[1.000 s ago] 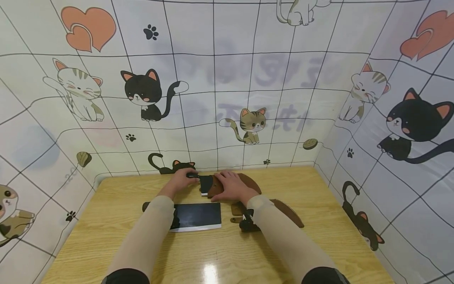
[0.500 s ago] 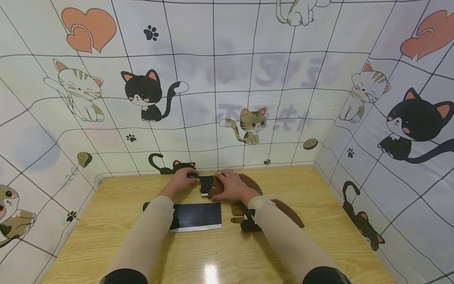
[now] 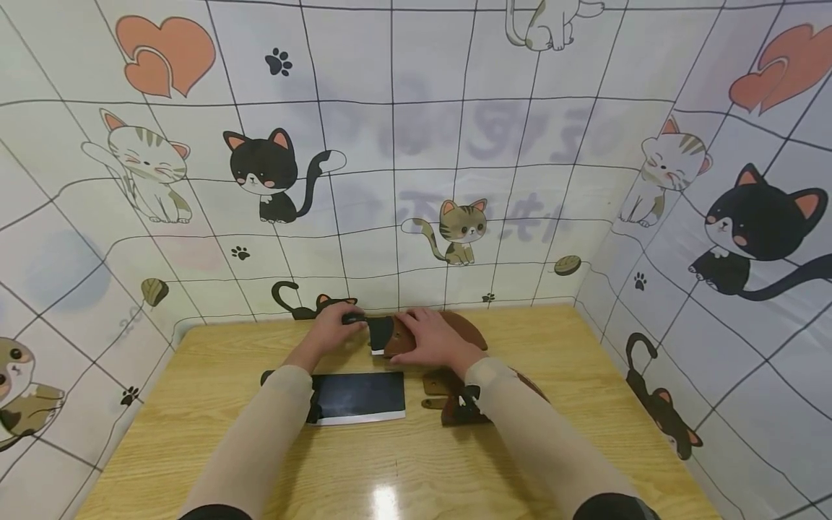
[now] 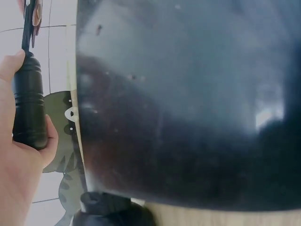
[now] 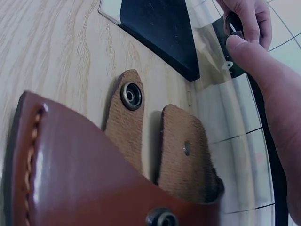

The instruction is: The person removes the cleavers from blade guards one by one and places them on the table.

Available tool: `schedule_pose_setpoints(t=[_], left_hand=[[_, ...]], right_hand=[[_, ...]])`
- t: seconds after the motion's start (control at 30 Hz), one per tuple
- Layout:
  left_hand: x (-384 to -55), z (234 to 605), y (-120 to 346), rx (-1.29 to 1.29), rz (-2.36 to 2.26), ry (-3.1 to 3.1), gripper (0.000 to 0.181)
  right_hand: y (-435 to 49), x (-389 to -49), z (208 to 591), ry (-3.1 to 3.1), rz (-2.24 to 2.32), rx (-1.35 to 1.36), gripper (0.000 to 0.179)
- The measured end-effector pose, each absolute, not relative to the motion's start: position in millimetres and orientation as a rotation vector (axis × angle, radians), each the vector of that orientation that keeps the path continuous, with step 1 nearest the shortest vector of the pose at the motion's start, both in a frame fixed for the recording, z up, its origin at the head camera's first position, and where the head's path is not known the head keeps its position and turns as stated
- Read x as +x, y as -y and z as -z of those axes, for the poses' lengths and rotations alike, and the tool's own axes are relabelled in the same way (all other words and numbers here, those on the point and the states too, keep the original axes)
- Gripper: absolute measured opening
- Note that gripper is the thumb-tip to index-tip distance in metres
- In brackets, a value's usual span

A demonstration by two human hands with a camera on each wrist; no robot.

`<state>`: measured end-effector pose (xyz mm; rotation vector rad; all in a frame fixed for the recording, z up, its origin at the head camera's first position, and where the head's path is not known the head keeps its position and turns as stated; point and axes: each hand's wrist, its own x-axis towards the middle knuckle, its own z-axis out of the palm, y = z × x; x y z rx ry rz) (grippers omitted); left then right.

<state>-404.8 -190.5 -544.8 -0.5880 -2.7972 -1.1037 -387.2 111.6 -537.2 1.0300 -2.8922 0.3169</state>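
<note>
Cleaver (image 3: 380, 334) | left hand (image 3: 330, 331) wrapped round black handle (image 4: 30, 106); right hand (image 3: 432, 339) gripping brown sheath (image 3: 469, 331) | probably heavy, stiff; ridged handle looks the surest hold, clear of exposed edge (image 3: 378, 352)

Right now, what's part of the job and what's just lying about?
In the job, judging by the hands:
knife, its black handle in the left hand
brown leather sheath covering part of its blade, right hand on it

Lying about:
second knife, flat on the table
second sheath, straps unfastened
cat-print backdrop
</note>
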Motion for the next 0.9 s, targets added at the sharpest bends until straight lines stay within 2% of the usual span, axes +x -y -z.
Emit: schedule_pose_setpoints(t=[0.9], left_hand=[[-379.7,516.2,185.1,-0.578,1.004,2.671,0.038]], right_hand=[[-118.7,-367.8,510.1,2.742,-0.253,1.059,0.116]])
